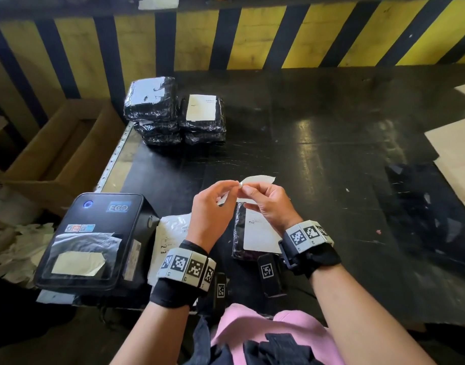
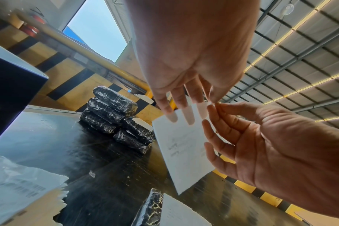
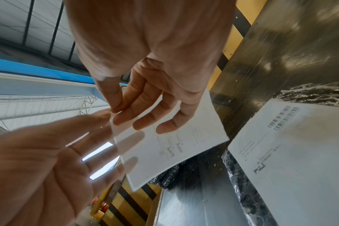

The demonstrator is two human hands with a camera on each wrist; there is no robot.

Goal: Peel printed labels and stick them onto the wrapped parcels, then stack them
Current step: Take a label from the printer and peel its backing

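Black table (image 1: 318, 143) with stacked parcels (image 1: 173, 111); left hand (image 1: 213, 206) and right hand (image 1: 268, 204) both pinching one label (image 1: 257, 179).

The label (image 3: 176, 146) is thin matt white paper. The stacked parcels (image 1: 173, 111) wear crinkly glossy black plastic film. The bench (image 1: 318, 133) is black, scuffed and shiny, its edge strip (image 1: 115, 159) bare metal.

A glossy black table (image 1: 318, 133) is catching daylight in patches, standing against a barrier painted in yellow and black diagonal stripes (image 1: 252, 35). Overhead, a corrugated metal roof (image 2: 300, 50) is letting light in through thin strips, and open sky (image 2: 99, 29) is showing past its edge.
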